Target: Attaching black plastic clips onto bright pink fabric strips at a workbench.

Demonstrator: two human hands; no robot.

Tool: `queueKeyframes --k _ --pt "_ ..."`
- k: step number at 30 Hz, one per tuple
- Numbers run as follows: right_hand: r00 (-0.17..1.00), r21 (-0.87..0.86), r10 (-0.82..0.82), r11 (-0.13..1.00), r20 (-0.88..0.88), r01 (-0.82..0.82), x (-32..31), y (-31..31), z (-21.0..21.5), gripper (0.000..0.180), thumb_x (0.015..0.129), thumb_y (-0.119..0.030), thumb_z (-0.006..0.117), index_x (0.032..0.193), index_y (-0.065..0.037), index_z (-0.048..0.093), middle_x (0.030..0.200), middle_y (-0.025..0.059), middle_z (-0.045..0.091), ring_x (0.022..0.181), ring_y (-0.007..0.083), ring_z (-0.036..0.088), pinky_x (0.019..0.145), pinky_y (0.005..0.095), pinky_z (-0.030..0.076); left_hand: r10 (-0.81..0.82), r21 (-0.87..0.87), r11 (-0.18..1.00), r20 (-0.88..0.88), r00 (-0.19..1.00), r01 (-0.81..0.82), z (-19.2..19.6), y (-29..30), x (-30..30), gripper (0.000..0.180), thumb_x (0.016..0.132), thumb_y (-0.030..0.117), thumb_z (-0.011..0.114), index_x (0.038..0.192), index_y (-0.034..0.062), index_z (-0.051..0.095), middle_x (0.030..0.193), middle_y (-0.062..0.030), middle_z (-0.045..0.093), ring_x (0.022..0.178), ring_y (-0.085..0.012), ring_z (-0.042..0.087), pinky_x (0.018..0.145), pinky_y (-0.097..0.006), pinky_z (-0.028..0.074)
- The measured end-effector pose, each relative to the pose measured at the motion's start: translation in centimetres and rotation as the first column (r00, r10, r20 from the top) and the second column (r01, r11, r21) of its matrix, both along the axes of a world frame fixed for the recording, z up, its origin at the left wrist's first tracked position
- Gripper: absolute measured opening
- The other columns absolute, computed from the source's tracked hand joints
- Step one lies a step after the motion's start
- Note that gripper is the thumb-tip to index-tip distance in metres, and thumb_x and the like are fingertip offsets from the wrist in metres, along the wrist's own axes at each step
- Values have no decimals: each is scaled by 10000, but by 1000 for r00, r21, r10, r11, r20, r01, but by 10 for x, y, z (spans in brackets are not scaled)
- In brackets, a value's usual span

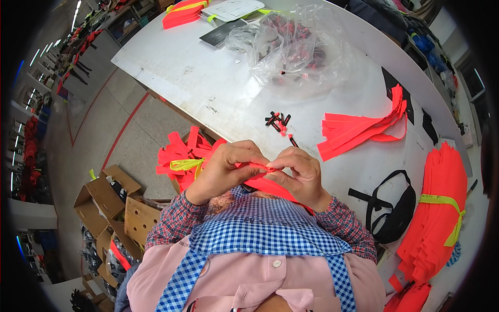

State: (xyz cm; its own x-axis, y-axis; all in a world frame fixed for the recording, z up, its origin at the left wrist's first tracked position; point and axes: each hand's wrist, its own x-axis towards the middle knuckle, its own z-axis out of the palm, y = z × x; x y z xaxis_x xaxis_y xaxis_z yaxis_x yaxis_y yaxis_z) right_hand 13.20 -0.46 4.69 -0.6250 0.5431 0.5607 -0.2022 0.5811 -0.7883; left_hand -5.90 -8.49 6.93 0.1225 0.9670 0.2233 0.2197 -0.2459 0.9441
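Note:
Both of my hands meet close in front of my apron at the table's near edge. Between thumb and fingers, my left hand [224, 167] pinches a narrow neon-red fabric strip [271, 187]. My right hand [301, 174] pinches the same strip just beside it, and the strip hangs down toward my lap. Whether a small part sits at the fingertips is hidden. Beyond the hands on the table lies a little pile of small black and red pieces [278, 122]. Left of my left hand, a bundle of red strips is tied with a yellow-green band [186, 165].
A clear plastic bag [296, 47] of small dark and red pieces lies on the white table [182, 67]. Loose red strips [364, 130], a black strapped pouch [395, 213] and a large tied red bundle [439, 208] are at right. Cardboard boxes [106, 195] stand at left.

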Motion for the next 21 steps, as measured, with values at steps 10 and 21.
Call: queueKeyframes --k 10,21 --pt "998 66 19 998 -58 -15 -3 2 -6 210 758 -77 784 936 -68 674 818 54 653 735 165 638 595 259 515 -29 30 999 -10 1000 29 1 2 0 169 789 -44 671 947 13 692 853 -64 635 798 -171 615 675 -274 487" --pt "999 111 -13 994 -32 17 0 0 1 181 785 -107 764 926 -48 668 835 75 648 744 173 640 600 262 517 -31 -6 999 36 999 32 -1 0 1 187 780 -50 682 954 15 701 853 -57 629 801 -154 607 680 -265 482"
